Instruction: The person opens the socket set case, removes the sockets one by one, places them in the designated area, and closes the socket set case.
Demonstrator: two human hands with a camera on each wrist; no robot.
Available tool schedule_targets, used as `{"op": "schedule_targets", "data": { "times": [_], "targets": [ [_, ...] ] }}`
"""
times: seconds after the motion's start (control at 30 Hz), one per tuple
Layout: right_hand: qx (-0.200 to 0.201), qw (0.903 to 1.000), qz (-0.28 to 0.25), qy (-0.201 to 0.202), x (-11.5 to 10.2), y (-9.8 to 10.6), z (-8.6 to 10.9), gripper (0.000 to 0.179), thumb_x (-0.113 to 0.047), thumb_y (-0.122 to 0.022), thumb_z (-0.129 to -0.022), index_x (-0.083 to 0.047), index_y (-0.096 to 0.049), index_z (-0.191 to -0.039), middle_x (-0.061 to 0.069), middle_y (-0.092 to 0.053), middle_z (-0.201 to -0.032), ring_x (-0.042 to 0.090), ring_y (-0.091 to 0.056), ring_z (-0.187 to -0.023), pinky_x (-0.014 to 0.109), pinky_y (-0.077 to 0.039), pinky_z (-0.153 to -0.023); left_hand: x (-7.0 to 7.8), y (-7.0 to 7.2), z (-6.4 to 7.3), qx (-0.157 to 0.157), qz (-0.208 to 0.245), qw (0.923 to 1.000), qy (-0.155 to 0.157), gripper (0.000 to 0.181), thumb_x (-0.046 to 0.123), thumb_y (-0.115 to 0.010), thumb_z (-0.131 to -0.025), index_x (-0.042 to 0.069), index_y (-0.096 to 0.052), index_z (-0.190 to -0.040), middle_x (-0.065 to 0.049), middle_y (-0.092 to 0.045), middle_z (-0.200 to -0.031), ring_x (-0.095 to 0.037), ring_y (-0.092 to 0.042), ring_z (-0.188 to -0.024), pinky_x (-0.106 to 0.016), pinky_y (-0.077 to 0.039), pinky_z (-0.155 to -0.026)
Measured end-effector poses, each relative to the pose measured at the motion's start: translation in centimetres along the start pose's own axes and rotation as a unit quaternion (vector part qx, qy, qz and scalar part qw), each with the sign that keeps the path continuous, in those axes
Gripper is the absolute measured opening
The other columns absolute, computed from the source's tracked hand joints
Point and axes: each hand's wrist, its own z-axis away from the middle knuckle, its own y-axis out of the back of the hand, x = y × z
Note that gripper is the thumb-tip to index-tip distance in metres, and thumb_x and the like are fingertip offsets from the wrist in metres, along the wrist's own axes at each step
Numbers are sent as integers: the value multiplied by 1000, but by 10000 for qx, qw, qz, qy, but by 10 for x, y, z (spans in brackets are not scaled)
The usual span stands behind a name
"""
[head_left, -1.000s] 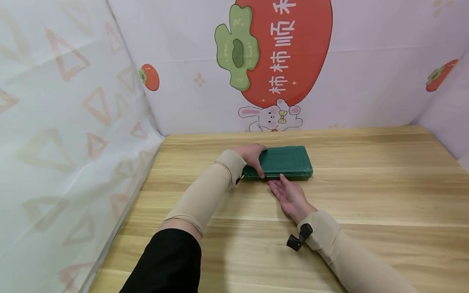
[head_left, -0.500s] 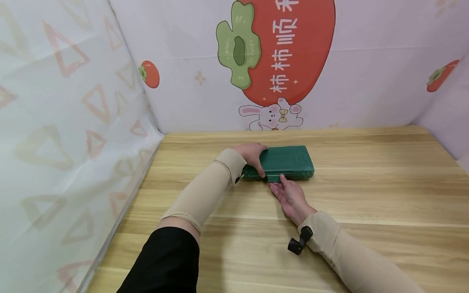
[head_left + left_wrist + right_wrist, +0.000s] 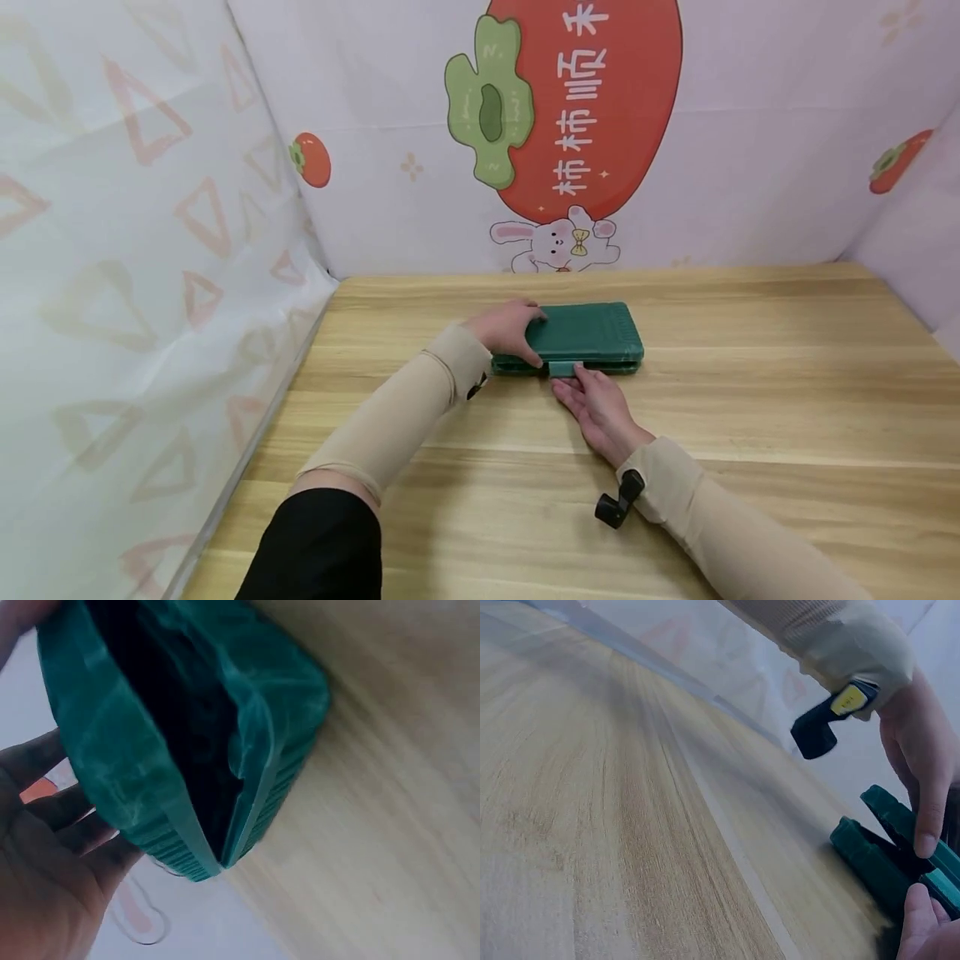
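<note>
A green plastic case (image 3: 588, 329) lies flat on the wooden table, its lid raised a little along the front. Over the case's left end, my left hand (image 3: 504, 327) grips the lid, thumb at the front edge and fingers at the back. My right hand (image 3: 596, 408), palm up, pinches the lighter green latch (image 3: 564, 369) at the front middle. In the left wrist view a wedge-shaped gap parts the lid (image 3: 112, 742) from the base (image 3: 281, 697). The inside is too dark to make out. The right wrist view shows the same gap beside the left thumb.
Wood-grain table (image 3: 750, 400) surrounds the case. Behind it stands a white cloth backdrop (image 3: 390, 208) with fruit and rabbit prints. Another patterned sheet (image 3: 150, 333) hangs along the left edge. A black strap-like piece (image 3: 621, 500) juts from the right cuff.
The latch has swung outward from the case's front between the earliest frame and the later ones. The lid has since lifted slightly, and a dark gap shows along the front edge.
</note>
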Motion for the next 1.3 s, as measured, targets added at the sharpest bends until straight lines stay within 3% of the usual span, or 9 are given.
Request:
{"op": "schedule_targets", "data": {
  "times": [0.17,0.3,0.33,0.4,0.57,0.7,0.83,1.03,1.3],
  "targets": [
    [-201,9996,177,90,-6,0,2,17,-15,-42,-105,-4,-42,-117,17,-51,-118,20,-61,-107,32,-45,-98,-3,-3,20,322,-419,9984,-199,66,38,-78,-80,16,-52,-136,-8,-39,-146,-21,-43,-127,-35,-39,-102],
    [-672,9857,1452,521,-15,8,6,32,-7,-44,-102,4,-39,-132,27,-46,-131,25,-55,-119,33,-43,-99,-10,-5,30,764,-736,9930,-527,43,33,-72,-87,13,-59,-122,-5,-53,-126,-16,-53,-107,-32,-46,-91],
    [-757,9731,2051,734,-18,12,7,37,-6,-45,-101,6,-38,-136,28,-46,-134,27,-53,-121,33,-43,-99,-11,-6,32,848,-791,9913,-621,39,33,-71,-89,12,-60,-120,-4,-55,-122,-15,-54,-103,-32,-46,-89],
    [-842,9267,3433,1277,-27,21,10,43,-7,-47,-100,7,-39,-139,27,-48,-135,30,-50,-124,37,-43,-100,-13,-6,34,954,-842,9887,-795,35,34,-67,-91,12,-61,-118,-3,-58,-118,-15,-56,-101,-31,-47,-88],
    [-524,7650,5934,2449,-45,39,12,36,-12,-53,-97,0,-57,-130,21,-60,-121,30,-59,-102,45,-48,-86,-16,-5,39,1140,-626,9882,-814,37,32,-65,-94,8,-61,-122,-7,-59,-122,-19,-57,-109,-33,-46,-93],
    [-482,6896,6694,2722,-54,50,8,35,-11,-51,-97,-2,-58,-131,12,-60,-67,18,-49,-53,35,-43,-54,-16,-3,43,1244,-360,9889,-734,38,30,-64,-95,6,-60,-124,-9,-59,-124,-21,-58,-111,-35,-46,-95],
    [-683,6368,7127,2861,-61,56,4,33,-9,-51,-97,0,-60,-128,1,-41,-48,13,-33,-40,31,-35,-46,-19,-2,42,1393,84,9881,-649,40,31,-63,-95,7,-60,-126,-8,-60,-125,-21,-57,-113,-36,-45,-96],
    [-963,5597,7501,3387,-66,59,0,25,-6,-59,-92,3,-67,-114,18,-68,-103,32,-65,-88,48,-52,-78,-25,-2,37,2001,1447,9690,-98,40,38,-67,-91,10,-63,-118,-4,-63,-115,-19,-58,-102,-36,-48,-91],
    [-1128,5294,7581,3636,-59,64,1,25,-7,-63,-90,1,-68,-113,15,-68,-106,32,-64,-99,49,-51,-84,-35,-1,24,2730,2883,9158,603,41,48,-69,-86,14,-58,-106,-5,-57,-95,-20,-52,-82,-31,-47,-69]
  ]
}}
